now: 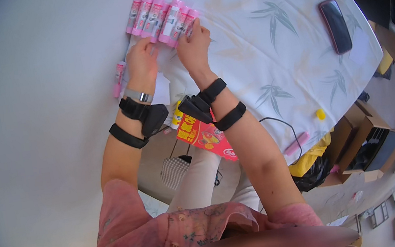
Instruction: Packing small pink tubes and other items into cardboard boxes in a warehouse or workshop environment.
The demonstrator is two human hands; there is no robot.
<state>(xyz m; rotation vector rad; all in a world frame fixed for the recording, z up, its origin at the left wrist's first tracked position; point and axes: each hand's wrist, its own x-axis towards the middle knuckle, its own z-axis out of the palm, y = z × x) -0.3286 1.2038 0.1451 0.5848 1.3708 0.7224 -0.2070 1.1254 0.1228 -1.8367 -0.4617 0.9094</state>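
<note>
Several pink tubes point(145, 20) with silver-grey printed labels lie side by side in a slanting row at the far side of the table. My left hand point(142, 62) is at the near ends of the row's left part, its fingers bent and closed against a tube. At the row's right end, my right hand point(195, 47) has its fingers curled round the last tube point(190, 21). The undersides of the fingers are partly hidden. Another pink tube point(119, 79), thinner looking, lies apart, left of my left wrist.
A white tablecloth point(244, 60) with green leaf prints covers the table. A dark phone point(335, 26) lies at the right, a yellow cap point(321, 114) near the edge. Below my forearms is a red-and-yellow printed packet point(204, 135). Open cardboard boxes point(363, 142) stand beyond the table's right side.
</note>
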